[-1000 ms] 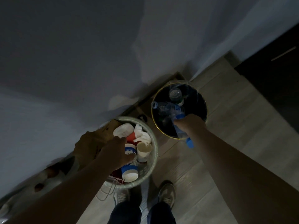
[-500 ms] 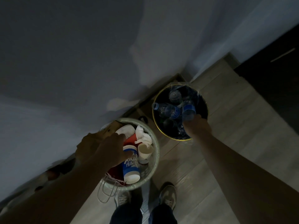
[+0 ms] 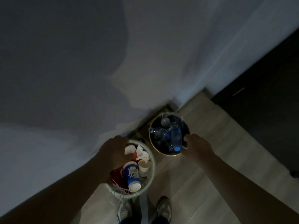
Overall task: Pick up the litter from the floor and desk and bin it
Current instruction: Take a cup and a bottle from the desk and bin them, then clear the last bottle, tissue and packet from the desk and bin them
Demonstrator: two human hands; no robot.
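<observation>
Litter sits in two round bins on the floor, directly below my hands.

Left hand: back towards the camera, over the far-left rim of the pale bin. Its fingers are hidden, so I cannot tell whether it holds anything.

Right hand: at the near-right rim of the dark, gold-edged bin. The fingers are curled towards the rim, but the light is too low to confirm a grip.

Pale bin contents: a blue-and-white cup on its side, a plain paper cup, crumpled white tissue and something red that I cannot identify.

Dark bin contents: clear plastic bottles with blue labels, and one blue cap near the rim.

The bins stand just beside each other against the wall. My shoes are near them and cut off by the bottom edge. Open floor runs to the right as far as a dark panel.
</observation>
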